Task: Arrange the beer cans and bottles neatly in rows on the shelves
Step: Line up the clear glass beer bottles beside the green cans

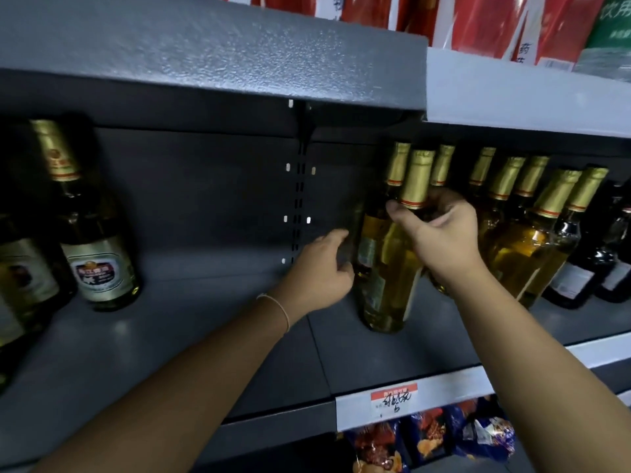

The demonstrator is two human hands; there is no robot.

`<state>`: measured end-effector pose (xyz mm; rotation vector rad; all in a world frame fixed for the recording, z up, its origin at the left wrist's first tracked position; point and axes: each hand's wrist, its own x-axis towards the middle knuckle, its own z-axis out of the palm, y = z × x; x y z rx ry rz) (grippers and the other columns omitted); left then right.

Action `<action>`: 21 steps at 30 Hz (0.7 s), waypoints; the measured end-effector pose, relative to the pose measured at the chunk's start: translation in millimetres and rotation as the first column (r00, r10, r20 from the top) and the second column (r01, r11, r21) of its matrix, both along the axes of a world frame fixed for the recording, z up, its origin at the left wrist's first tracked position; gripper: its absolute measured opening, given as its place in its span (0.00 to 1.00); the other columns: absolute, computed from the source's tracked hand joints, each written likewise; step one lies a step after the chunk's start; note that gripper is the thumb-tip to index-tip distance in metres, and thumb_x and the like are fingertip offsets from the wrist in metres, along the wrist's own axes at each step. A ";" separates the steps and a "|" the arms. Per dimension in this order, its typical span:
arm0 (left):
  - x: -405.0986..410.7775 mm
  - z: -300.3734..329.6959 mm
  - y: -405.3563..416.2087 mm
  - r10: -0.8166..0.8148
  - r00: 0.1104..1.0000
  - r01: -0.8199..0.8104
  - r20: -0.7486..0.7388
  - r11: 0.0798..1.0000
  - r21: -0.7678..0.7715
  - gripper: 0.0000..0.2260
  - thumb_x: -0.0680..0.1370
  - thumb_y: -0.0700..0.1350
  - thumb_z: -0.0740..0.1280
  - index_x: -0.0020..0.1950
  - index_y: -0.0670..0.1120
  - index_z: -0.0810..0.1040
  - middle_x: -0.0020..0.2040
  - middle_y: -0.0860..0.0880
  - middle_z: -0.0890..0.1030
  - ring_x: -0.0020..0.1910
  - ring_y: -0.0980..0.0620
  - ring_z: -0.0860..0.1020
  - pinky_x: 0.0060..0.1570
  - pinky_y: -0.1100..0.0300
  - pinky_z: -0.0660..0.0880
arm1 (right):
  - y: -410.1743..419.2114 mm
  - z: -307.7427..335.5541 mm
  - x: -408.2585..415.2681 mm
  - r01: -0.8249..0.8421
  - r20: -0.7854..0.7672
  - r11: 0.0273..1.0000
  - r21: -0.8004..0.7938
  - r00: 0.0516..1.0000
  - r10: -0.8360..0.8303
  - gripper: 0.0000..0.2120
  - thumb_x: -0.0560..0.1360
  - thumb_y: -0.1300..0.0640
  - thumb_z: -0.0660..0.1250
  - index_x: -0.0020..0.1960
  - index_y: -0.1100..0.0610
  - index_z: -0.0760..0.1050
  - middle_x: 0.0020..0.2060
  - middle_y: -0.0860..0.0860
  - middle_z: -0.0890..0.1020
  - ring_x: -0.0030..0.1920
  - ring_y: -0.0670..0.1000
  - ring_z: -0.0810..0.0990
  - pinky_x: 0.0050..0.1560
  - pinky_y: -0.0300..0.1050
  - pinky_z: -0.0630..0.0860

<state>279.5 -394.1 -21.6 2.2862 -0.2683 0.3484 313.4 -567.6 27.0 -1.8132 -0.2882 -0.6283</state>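
nearest, the shelf [392, 363] lip carries a handwritten price tag [392, 399], with snack packets [426, 435] on the level below. both forearms reach up and in over that edge. the right hand [440, 230] pinches the neck of the front golden bottle [392, 268] just under its foil, probably to steer it without tipping. the left hand [324, 268] sits low beside the bottle behind it, fingers curled toward the glass; whether it truly grips, i cannot tell. to the right stands a packed cluster of foil-capped bottles [522, 240], somewhat ragged, then dark bottles [587, 268] at the far edge. leftward lies a wide bare stretch of shelf, room for a fresh row, ending at the green labelled bottles [99, 254]. overhead the upper shelf [239, 52] hangs low, so lifting room looks scant.
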 end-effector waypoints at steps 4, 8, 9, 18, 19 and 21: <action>-16.3 -1.4 30.1 0.031 0.999 -0.031 -0.044 0.999 -0.014 0.27 0.78 0.41 0.63 0.76 0.47 0.61 0.73 0.48 0.68 0.70 0.51 0.68 0.69 0.57 0.67 | 34.9 1.0 -3.0 -0.064 -0.065 0.998 -0.008 0.996 0.064 0.27 0.59 0.47 0.83 0.51 0.60 0.79 0.43 0.54 0.86 0.45 0.54 0.86 0.48 0.57 0.83; -40.4 -3.8 66.4 0.015 0.991 -0.025 -0.132 0.997 -0.072 0.28 0.76 0.37 0.64 0.75 0.45 0.62 0.72 0.48 0.70 0.70 0.51 0.69 0.70 0.54 0.67 | 77.4 -1.5 -10.2 -0.120 -0.117 0.990 -0.079 0.987 0.110 0.31 0.52 0.39 0.80 0.47 0.56 0.78 0.41 0.53 0.85 0.44 0.55 0.85 0.46 0.60 0.82; -46.5 -4.3 75.9 0.002 0.987 -0.016 -0.161 0.996 -0.087 0.28 0.75 0.37 0.64 0.75 0.45 0.64 0.70 0.49 0.71 0.69 0.52 0.69 0.70 0.53 0.67 | 89.3 -2.0 -13.2 -0.127 -0.126 0.988 -0.086 0.985 0.115 0.31 0.51 0.38 0.79 0.46 0.56 0.79 0.41 0.53 0.85 0.43 0.55 0.85 0.45 0.60 0.82; -98.0 -19.2 155.5 -0.002 0.951 -0.028 -0.309 0.996 -0.090 0.29 0.63 0.53 0.71 0.64 0.56 0.70 0.60 0.55 0.78 0.60 0.56 0.76 0.63 0.50 0.73 | 188.7 1.2 -39.1 -0.133 -0.100 0.987 -0.088 0.987 0.124 0.32 0.48 0.34 0.78 0.42 0.55 0.77 0.37 0.51 0.84 0.40 0.55 0.85 0.43 0.59 0.83; -102.9 -21.4 163.6 0.012 0.952 -0.042 -0.306 0.995 -0.092 0.31 0.62 0.56 0.71 0.64 0.56 0.70 0.60 0.55 0.78 0.60 0.56 0.76 0.63 0.50 0.74 | 198.8 1.6 -43.3 -0.141 -0.099 0.986 -0.085 0.986 0.133 0.32 0.48 0.34 0.78 0.42 0.55 0.77 0.37 0.51 0.84 0.40 0.54 0.85 0.42 0.59 0.83; -112.9 -23.8 178.4 0.046 0.958 -0.074 -0.282 0.993 -0.088 0.32 0.62 0.58 0.72 0.64 0.55 0.69 0.60 0.54 0.78 0.59 0.56 0.76 0.62 0.50 0.74 | 218.5 2.8 -53.2 -0.135 -0.093 0.988 -0.079 0.987 0.127 0.30 0.50 0.36 0.78 0.42 0.54 0.76 0.36 0.51 0.84 0.39 0.54 0.85 0.43 0.59 0.83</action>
